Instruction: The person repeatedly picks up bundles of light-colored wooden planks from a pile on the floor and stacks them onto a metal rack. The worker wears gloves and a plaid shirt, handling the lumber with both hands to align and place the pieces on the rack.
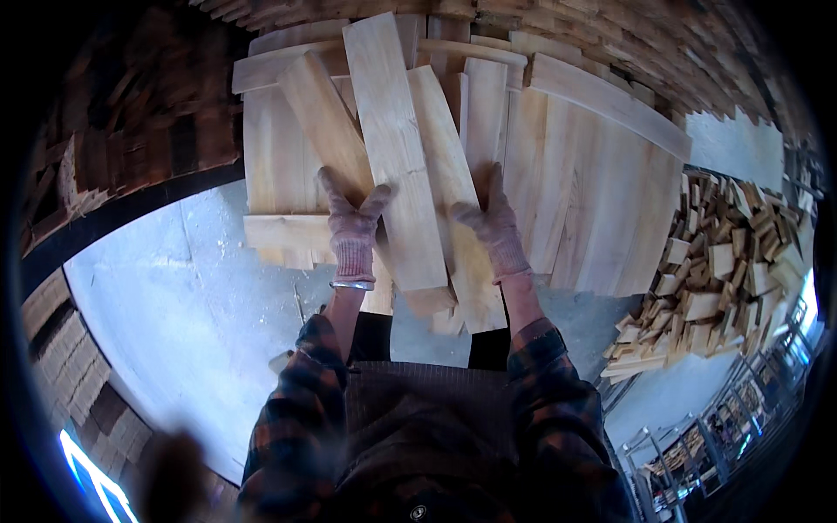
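Three loose boards lie fanned out on a stack of pale wood. The longest, a light board (392,144), slants on top, with a yellowish board (475,279) at its right and another tilted board (327,118) at its left. My left hand (353,231), in a pinkish knit glove, has thumb and fingers spread over the lower end of the left board, the thumb at the long board's edge. My right hand (495,231), gloved alike, is spread at the yellowish board's right edge, its thumb over that board's face and its fingers stretched away from me.
Wide boards (580,174) lie side by side underneath, with a crosswise plank (610,105) along their far ends. A heap of short wood offcuts (711,270) stands at the right. Dark stacked wood (157,139) is at the left, beside a pale floor (192,296).
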The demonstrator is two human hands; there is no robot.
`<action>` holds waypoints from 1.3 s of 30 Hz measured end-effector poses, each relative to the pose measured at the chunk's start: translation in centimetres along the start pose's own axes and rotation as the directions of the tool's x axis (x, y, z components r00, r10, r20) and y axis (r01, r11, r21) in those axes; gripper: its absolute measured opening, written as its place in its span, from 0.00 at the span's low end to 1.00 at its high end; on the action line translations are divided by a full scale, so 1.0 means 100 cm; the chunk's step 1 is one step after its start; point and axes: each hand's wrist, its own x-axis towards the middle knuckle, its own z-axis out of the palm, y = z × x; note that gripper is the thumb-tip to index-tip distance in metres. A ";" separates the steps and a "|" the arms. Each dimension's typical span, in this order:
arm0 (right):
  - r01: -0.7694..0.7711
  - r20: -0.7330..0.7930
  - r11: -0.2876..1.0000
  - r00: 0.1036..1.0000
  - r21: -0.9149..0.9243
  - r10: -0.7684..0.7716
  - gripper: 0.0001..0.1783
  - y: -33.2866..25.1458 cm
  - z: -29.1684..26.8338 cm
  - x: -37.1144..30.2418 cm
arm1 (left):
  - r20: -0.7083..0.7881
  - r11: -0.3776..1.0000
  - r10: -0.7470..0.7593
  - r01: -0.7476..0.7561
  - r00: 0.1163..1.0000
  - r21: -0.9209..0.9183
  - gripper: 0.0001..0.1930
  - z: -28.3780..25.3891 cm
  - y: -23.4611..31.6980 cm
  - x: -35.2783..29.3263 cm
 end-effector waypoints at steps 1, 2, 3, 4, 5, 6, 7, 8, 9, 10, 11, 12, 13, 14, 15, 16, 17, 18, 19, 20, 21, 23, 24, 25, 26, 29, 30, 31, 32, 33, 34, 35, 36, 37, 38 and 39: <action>-0.084 0.062 0.995 0.995 0.055 0.080 0.64 -0.016 0.006 -0.005 | 0.024 0.983 -0.120 0.122 0.993 -0.138 0.46 0.000 0.019 -0.002; -0.171 0.128 0.980 0.979 0.105 0.157 0.64 -0.032 0.015 -0.014 | 0.104 0.938 -0.127 0.153 0.986 -0.310 0.44 -0.010 0.008 0.004; -0.121 0.129 0.982 0.986 0.146 0.102 0.63 -0.053 0.031 -0.026 | 0.171 0.864 -0.111 0.180 0.979 -0.470 0.42 -0.026 0.000 0.012; -0.076 0.121 0.980 0.991 0.184 0.054 0.62 -0.072 0.044 -0.037 | 0.242 0.760 -0.090 0.223 0.966 -0.610 0.40 -0.039 -0.011 0.020; 0.049 0.060 0.996 0.997 0.078 -0.054 0.61 -0.088 0.061 -0.045 | 0.309 0.635 -0.057 0.273 0.949 -0.722 0.38 -0.052 -0.020 0.028; 0.157 -0.005 0.986 0.987 -0.048 -0.158 0.59 -0.104 0.078 -0.054 | 0.361 0.607 0.007 0.283 0.933 -0.743 0.38 -0.064 -0.023 0.041; 0.196 -0.029 0.934 0.976 -0.298 -0.215 0.58 -0.123 0.094 -0.059 | 0.408 0.580 0.071 0.295 0.910 -0.759 0.37 -0.076 -0.025 0.055; 0.222 -0.041 0.912 0.967 -0.345 -0.251 0.55 -0.126 0.099 -0.058 | 0.451 0.660 0.136 0.259 0.882 -0.705 0.38 -0.090 -0.024 0.069; 0.241 -0.053 0.887 0.957 -0.395 -0.284 0.52 -0.128 0.103 -0.058 | 0.437 0.811 0.087 0.191 0.895 -0.553 0.38 -0.092 -0.020 0.077; 0.277 -0.074 0.928 0.950 -0.250 -0.303 0.48 -0.125 0.102 -0.048 | 0.420 0.921 0.039 0.131 0.907 -0.368 0.39 -0.093 -0.015 0.086; 0.310 -0.098 0.946 0.943 -0.099 -0.319 0.45 -0.119 0.099 -0.038 | 0.364 0.920 -0.075 0.205 0.928 -0.334 0.38 -0.091 -0.015 0.086; 0.201 -0.166 0.972 0.970 0.121 -0.180 0.37 -0.101 0.094 -0.032 | 0.306 0.911 -0.182 0.277 0.934 -0.305 0.37 -0.090 -0.014 0.088; 0.117 -0.223 0.929 0.974 0.350 -0.038 0.30 -0.084 0.093 -0.025 | 0.238 0.895 -0.292 0.352 0.926 -0.273 0.35 -0.094 -0.015 0.089; 0.073 -0.219 0.911 0.976 0.406 0.020 0.30 -0.077 0.089 -0.022 | 0.215 0.886 -0.268 0.328 0.939 -0.328 0.31 -0.102 -0.025 0.088; 0.034 -0.211 0.883 0.975 0.467 0.074 0.30 -0.073 0.085 -0.020 | 0.299 0.845 -0.187 0.308 0.936 -0.436 0.29 -0.116 -0.041 0.094; 0.015 -0.132 0.753 0.987 0.658 0.096 0.32 -0.063 0.087 -0.014 | 0.365 0.790 -0.094 0.292 0.926 -0.539 0.28 -0.134 -0.057 0.104; 0.018 -0.082 0.676 0.995 0.737 0.063 0.35 -0.059 0.094 -0.010 | 0.425 0.720 -0.002 0.296 0.905 -0.628 0.26 -0.147 -0.068 0.106; 0.018 -0.054 0.607 0.998 0.794 0.041 0.37 -0.048 0.091 -0.006 | 0.382 0.779 -0.108 0.317 0.918 -0.541 0.25 -0.135 -0.064 0.104; 0.071 -0.064 0.630 0.997 0.774 -0.034 0.41 -0.043 0.085 0.000 | 0.337 0.825 -0.201 0.344 0.920 -0.448 0.25 -0.114 -0.049 0.102; 0.120 -0.068 0.648 0.992 0.752 -0.105 0.45 -0.039 0.079 0.001 | 0.280 0.859 -0.290 0.378 0.915 -0.345 0.24 -0.100 -0.035 0.099; 0.050 0.003 0.723 0.997 0.689 -0.071 0.46 -0.048 0.079 0.001 | 0.235 0.898 -0.269 0.332 0.934 -0.289 0.23 -0.106 -0.028 0.099; -0.093 0.137 0.844 0.990 0.529 0.023 0.47 -0.065 0.081 0.000 | 0.155 0.955 -0.224 0.249 0.962 -0.163 0.23 -0.119 -0.017 0.097; 0.017 0.094 0.864 0.993 0.504 -0.074 0.46 -0.051 0.073 0.008 | 0.165 0.983 -0.136 0.154 0.977 -0.099 0.23 -0.106 0.000 0.094; -0.059 0.146 0.799 0.989 0.598 -0.037 0.46 -0.043 0.067 0.010 | 0.174 0.998 -0.049 0.055 0.984 -0.029 0.24 -0.097 0.019 0.089; -0.130 0.202 0.720 0.979 0.682 -0.014 0.46 -0.037 0.062 0.012 | 0.185 0.998 0.043 -0.051 0.982 0.036 0.25 -0.090 0.030 0.082; -0.111 0.194 0.731 0.980 0.673 -0.030 0.48 -0.092 0.043 -0.003 | -0.076 0.649 0.288 -0.136 0.955 0.749 0.29 -0.081 0.015 0.065; -0.066 0.172 0.871 0.985 0.487 -0.021 0.50 -0.092 0.029 -0.008 | -0.059 0.651 0.414 -0.250 0.908 0.717 0.32 -0.083 -0.002 0.066; -0.041 0.153 0.962 0.988 0.271 0.000 0.51 -0.085 0.014 -0.015 | -0.048 0.786 0.314 -0.231 0.948 0.574 0.31 -0.080 -0.003 0.063; -0.063 0.152 0.997 0.987 0.038 0.057 0.55 -0.077 -0.013 -0.028 | -0.020 0.891 0.211 -0.184 0.977 0.415 0.31 -0.078 -0.003 0.060; -0.112 0.155 0.967 0.977 -0.227 0.149 0.55 -0.083 -0.042 -0.037 | 0.006 0.959 0.133 -0.130 0.991 0.251 0.31 -0.080 0.005 0.063; -0.155 0.129 0.865 0.962 -0.477 0.243 0.55 -0.091 -0.070 -0.049 | 0.047 0.936 0.088 -0.099 0.995 0.338 0.28 -0.083 0.015 0.064; -0.148 0.100 0.785 0.961 -0.602 0.258 0.55 -0.092 -0.091 -0.059 | 0.033 0.921 0.068 -0.076 0.997 0.382 0.26 -0.080 0.023 0.060; -0.134 0.074 0.688 0.962 -0.714 0.264 0.55 -0.086 -0.112 -0.063 | 0.009 0.903 0.051 -0.050 0.999 0.426 0.24 -0.075 0.030 0.054; 0.006 0.060 0.554 0.995 -0.833 0.078 0.52 -0.060 -0.140 -0.068 | 0.000 0.890 0.030 -0.027 1.000 0.455 0.23 -0.063 0.034 0.050; 0.112 0.079 0.379 0.992 -0.919 -0.102 0.49 -0.011 -0.163 -0.074 | -0.060 0.778 -0.012 0.047 0.998 0.626 0.20 -0.054 0.033 0.050; 0.186 0.135 0.178 0.954 -0.966 -0.266 0.46 0.032 -0.179 -0.079 | -0.059 0.844 0.043 -0.005 0.997 0.536 0.20 -0.046 0.029 0.049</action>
